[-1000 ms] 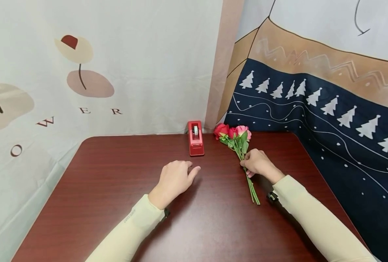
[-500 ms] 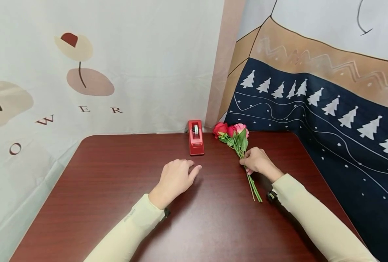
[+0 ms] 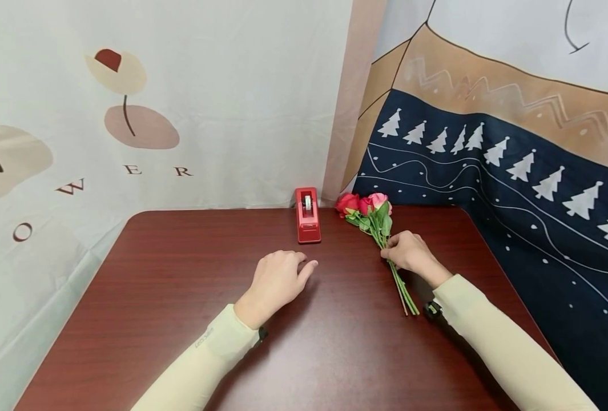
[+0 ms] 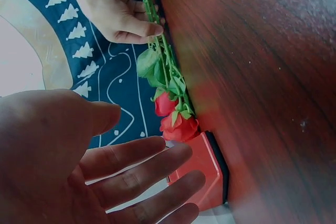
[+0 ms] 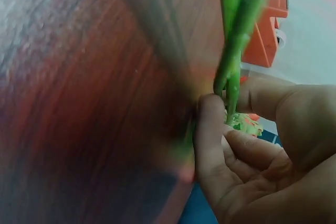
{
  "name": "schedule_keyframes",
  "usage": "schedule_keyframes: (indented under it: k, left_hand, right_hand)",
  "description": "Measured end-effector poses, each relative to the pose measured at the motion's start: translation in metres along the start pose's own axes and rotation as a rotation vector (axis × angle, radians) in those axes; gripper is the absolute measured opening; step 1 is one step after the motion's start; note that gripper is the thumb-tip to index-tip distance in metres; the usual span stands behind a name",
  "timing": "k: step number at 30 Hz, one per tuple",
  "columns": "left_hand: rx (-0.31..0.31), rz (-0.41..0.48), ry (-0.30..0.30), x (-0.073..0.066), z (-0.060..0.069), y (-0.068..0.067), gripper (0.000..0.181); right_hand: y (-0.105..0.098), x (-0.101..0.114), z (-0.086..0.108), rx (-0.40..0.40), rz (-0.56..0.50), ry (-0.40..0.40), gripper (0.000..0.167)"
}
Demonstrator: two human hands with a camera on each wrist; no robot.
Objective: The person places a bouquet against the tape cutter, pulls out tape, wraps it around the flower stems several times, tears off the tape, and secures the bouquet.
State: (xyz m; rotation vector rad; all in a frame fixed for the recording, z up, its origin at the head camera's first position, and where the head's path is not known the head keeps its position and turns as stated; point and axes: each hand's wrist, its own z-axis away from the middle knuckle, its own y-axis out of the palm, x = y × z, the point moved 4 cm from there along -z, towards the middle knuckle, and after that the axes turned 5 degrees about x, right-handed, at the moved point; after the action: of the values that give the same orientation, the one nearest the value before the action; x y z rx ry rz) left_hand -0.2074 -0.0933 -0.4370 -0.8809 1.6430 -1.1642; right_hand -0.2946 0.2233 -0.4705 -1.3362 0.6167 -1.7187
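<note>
Toward the back right of the table lies a small bunch of roses [image 3: 365, 206], red and pink, with green leaves and long stems [image 5: 239, 40]. My right hand [image 3: 410, 257] pinches those stems about midway between thumb and fingers. Its fingertips [image 5: 212, 108] meet around the stems in the right wrist view. My left hand [image 3: 279, 281] hovers over the middle of the table, holding nothing. In the left wrist view its fingers [image 4: 136, 179] are spread and nearly straight. Behind it stands a red tape dispenser [image 3: 308, 217], apart from the hand, with a roll of tape in it.
The dark reddish-brown table [image 3: 180, 274] has rounded back corners. A pale printed cloth [image 3: 242, 103] hangs behind it. A navy cloth with white trees [image 3: 519, 194] hangs along the right side, close to the table edge.
My right hand has shifted slightly right with the roses, and the stem ends have swung to the right. My left hand and the tape dispenser have hardly moved.
</note>
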Motion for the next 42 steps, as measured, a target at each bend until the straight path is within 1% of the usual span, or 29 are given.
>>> schedule_keyframes:
  k: [3,6,9,14,17,20,24,27,29,31,35,37,39,42]
  left_hand:
    - [0.002,-0.002,-0.003,0.0,0.0,0.001,0.037]
    - [0.009,0.002,-0.007,-0.001,-0.001,0.001,0.037]
    - [0.012,0.003,-0.008,-0.001,-0.001,0.002,0.038]
    - [0.004,-0.001,-0.003,-0.001,-0.001,0.002,0.038]
    - [-0.005,-0.008,0.003,-0.001,-0.002,0.001,0.039]
    - [-0.026,-0.013,0.01,0.0,-0.002,-0.003,0.037]
    - [-0.078,0.004,0.007,0.002,-0.003,-0.016,0.033]
    - [-0.142,0.03,0.01,0.002,-0.003,-0.029,0.03]
    - [-0.205,0.052,0.027,0.002,-0.001,-0.039,0.029]
    - [-0.271,0.081,0.051,0.001,0.001,-0.049,0.026]
    - [-0.399,0.187,0.099,-0.005,0.008,-0.069,0.021]
    - [-0.46,0.232,0.124,-0.008,0.012,-0.079,0.02]
    - [-0.517,0.259,0.149,-0.011,0.016,-0.089,0.021]
    - [-0.577,0.261,0.17,-0.012,0.018,-0.097,0.025]
  right_hand:
    - [-0.001,-0.002,0.001,0.041,-0.055,-0.023,0.034]
    - [0.0,-0.004,0.002,0.081,-0.119,-0.038,0.031]
    - [0.003,-0.007,0.005,0.092,-0.143,-0.056,0.026]
    - [0.004,-0.009,0.012,0.053,-0.149,-0.084,0.026]
    - [0.002,-0.007,0.016,0.015,-0.166,-0.109,0.025]
    - [-0.003,-0.002,0.021,-0.037,-0.175,-0.153,0.023]
    - [-0.013,0.011,0.027,-0.104,-0.168,-0.231,0.021]
    - [-0.019,0.026,0.029,-0.133,-0.154,-0.302,0.022]
    - [-0.02,0.039,0.029,-0.155,-0.118,-0.377,0.02]
    - [-0.02,0.055,0.028,-0.181,-0.06,-0.486,0.022]
    - [-0.012,0.091,0.026,-0.225,0.138,-0.719,0.023]
    - [-0.004,0.109,0.025,-0.211,0.237,-0.798,0.02]
    - [0.006,0.126,0.024,-0.18,0.331,-0.857,0.014]
    - [0.023,0.147,0.02,-0.105,0.449,-0.923,0.01]
